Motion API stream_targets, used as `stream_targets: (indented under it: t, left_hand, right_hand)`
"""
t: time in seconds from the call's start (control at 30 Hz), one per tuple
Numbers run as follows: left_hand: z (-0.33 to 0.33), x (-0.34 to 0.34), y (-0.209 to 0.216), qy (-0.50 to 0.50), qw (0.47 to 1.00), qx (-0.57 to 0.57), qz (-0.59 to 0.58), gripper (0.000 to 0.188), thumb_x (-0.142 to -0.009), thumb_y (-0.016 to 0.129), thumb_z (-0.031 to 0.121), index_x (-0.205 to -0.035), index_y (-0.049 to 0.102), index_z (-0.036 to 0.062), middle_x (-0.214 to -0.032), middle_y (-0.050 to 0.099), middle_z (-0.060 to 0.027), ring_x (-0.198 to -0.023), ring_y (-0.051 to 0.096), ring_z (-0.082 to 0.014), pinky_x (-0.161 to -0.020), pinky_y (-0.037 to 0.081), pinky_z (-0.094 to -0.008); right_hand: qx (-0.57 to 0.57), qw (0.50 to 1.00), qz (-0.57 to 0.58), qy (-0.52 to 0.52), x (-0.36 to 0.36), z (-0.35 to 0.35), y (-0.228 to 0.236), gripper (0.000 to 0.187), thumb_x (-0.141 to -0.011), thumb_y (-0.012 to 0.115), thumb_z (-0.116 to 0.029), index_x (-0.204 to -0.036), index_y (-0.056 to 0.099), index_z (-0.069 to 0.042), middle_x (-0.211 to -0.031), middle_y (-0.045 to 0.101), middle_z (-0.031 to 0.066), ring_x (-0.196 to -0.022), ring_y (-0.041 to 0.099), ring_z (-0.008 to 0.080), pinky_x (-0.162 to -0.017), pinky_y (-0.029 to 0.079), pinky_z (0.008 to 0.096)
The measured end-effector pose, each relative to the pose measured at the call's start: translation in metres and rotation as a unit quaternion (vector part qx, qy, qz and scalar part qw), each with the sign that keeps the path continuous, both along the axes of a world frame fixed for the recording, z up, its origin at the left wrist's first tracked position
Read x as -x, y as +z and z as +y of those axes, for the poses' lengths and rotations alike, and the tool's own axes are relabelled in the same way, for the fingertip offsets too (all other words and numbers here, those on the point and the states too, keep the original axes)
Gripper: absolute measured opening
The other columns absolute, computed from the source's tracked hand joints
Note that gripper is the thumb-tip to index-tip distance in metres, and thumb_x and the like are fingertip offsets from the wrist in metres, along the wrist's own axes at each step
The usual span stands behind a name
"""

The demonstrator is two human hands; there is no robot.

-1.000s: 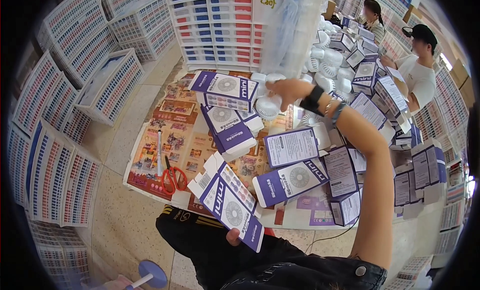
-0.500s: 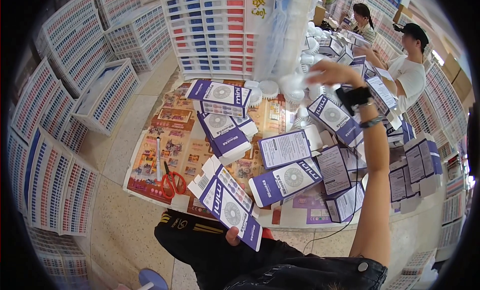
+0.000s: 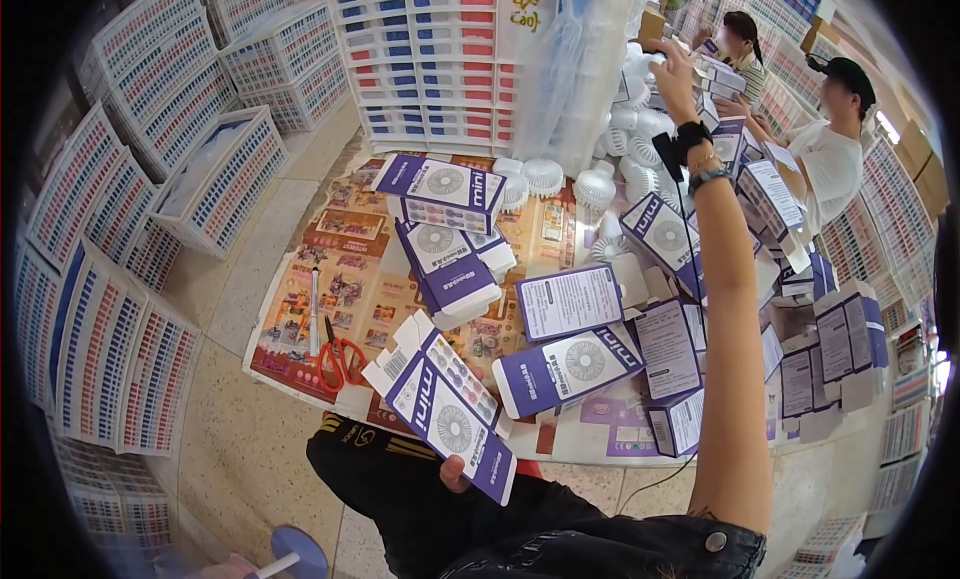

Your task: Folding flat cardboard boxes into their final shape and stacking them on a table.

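Note:
My left hand grips a purple and white fan carton near its lower end. The carton is tilted above my lap, and its flaps stand out at the far end. My right arm stretches far forward, a dark band on its wrist. Over the far part of a heap of white mini fans, my right hand has its fingers bent and apart, with no clear hold on a fan. Several similar cartons lie across the table in front of me.
Red-handled scissors and a pen lie at the table's left. A white crate stack rises at the back. Two people work at the far right, one in a white shirt. A thin cable hangs along my right arm.
My right hand has moved farther forward over the fan heap, out of its earlier blur. The carton in my left hand has shifted slightly left.

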State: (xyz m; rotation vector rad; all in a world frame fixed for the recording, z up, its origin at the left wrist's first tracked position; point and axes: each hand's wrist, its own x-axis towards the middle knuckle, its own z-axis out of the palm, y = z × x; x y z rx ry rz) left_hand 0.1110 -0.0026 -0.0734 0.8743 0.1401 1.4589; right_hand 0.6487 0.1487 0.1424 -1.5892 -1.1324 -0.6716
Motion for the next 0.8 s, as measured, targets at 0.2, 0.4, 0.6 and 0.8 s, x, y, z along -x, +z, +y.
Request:
stream_targets:
  t: [0.2, 0.4, 0.6, 0.8]
  left_hand:
    - [-0.004, -0.002, -0.004, -0.070, 0.994, 0.055, -0.066, 0.111, -0.065, 0.061, 0.046, -0.151, 0.003, 0.0051, -0.144, 0.025, -0.0320, -0.133, 0.031, -0.0378, -0.108, 0.027, -0.0466]
    - [-0.010, -0.004, 0.011, -0.072, 0.993, 0.086, -0.047, 0.111, -0.065, 0.061, 0.046, -0.151, 0.002, 0.0090, -0.146, 0.024, -0.0279, -0.134, 0.030, -0.0364, -0.108, 0.026, -0.0471]
    - [-0.006, 0.006, -0.049, -0.102, 0.990, 0.089, -0.039, 0.111, -0.065, 0.061, 0.046, -0.152, 0.001, 0.0107, -0.146, 0.024, -0.0261, -0.133, 0.032, -0.0354, -0.107, 0.025, -0.0464]
    - [-0.007, 0.007, 0.004, -0.093, 0.990, 0.104, -0.004, 0.111, -0.065, 0.062, 0.046, -0.151, 0.001, 0.0106, -0.144, 0.028, -0.0257, -0.132, 0.033, -0.0344, -0.107, 0.027, -0.0458]
  right_hand:
    - [0.420, 0.906, -0.055, -0.019, 0.091, -0.039, -0.018, 0.015, -0.076, 0.064, -0.015, -0.089, 0.070, -0.011, -0.096, 0.064, 0.0182, -0.094, 0.062, 0.0343, -0.083, 0.049, 0.0431]
    - [0.626, 0.752, -0.168, 0.118, 0.137, -0.009, -0.082, 0.074, -0.070, 0.077, -0.039, -0.133, 0.047, -0.015, -0.101, 0.066, 0.0190, -0.098, 0.063, 0.0336, -0.084, 0.050, 0.0399]
    - [0.635, 0.767, -0.093, 0.000, 0.170, 0.036, -0.117, 0.098, -0.058, 0.083, -0.042, -0.140, 0.037, -0.017, -0.115, 0.063, 0.0201, -0.107, 0.061, 0.0355, -0.090, 0.048, 0.0499]
    - [0.639, 0.746, -0.178, -0.054, 0.176, -0.003, -0.073, 0.081, -0.051, 0.085, -0.034, -0.127, 0.055, -0.025, -0.113, 0.064, 0.0123, -0.103, 0.063, 0.0326, -0.081, 0.050, 0.0532]
